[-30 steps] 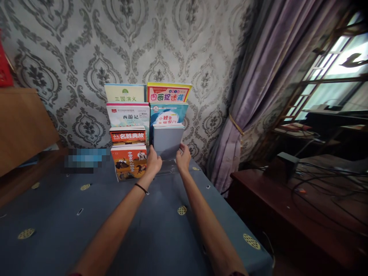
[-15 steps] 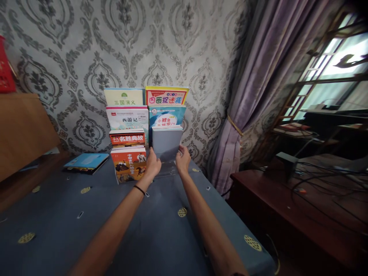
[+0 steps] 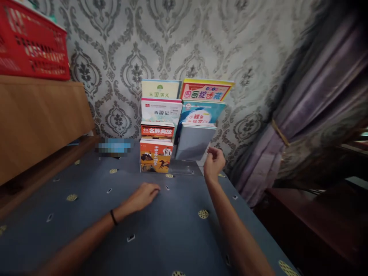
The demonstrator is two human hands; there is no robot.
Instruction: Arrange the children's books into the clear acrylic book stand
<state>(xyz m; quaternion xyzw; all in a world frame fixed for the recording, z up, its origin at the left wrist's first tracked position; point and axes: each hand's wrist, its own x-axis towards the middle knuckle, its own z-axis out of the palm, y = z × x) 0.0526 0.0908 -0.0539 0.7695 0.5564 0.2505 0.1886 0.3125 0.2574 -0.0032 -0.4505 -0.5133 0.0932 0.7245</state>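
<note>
Up at the far end of the blue-grey clothed table, the plain grey book stands upright in the clear tiered rack, front right slot. Right hand is nearer, loosely curled and empty just right of its lower corner. Left hand lies flat on the cloth, empty, nearer me and further left.

A red crate tops a wooden cabinet; purple curtain hangs opposite.

Table covered in blue-grey cloth with scattered yellow round motifs. At far edge, against the wall: tiered clear book stand holding upright books. Far left on cloth: flat blue item, blurred. Left hand rests palm-down on cloth, centre.
</note>
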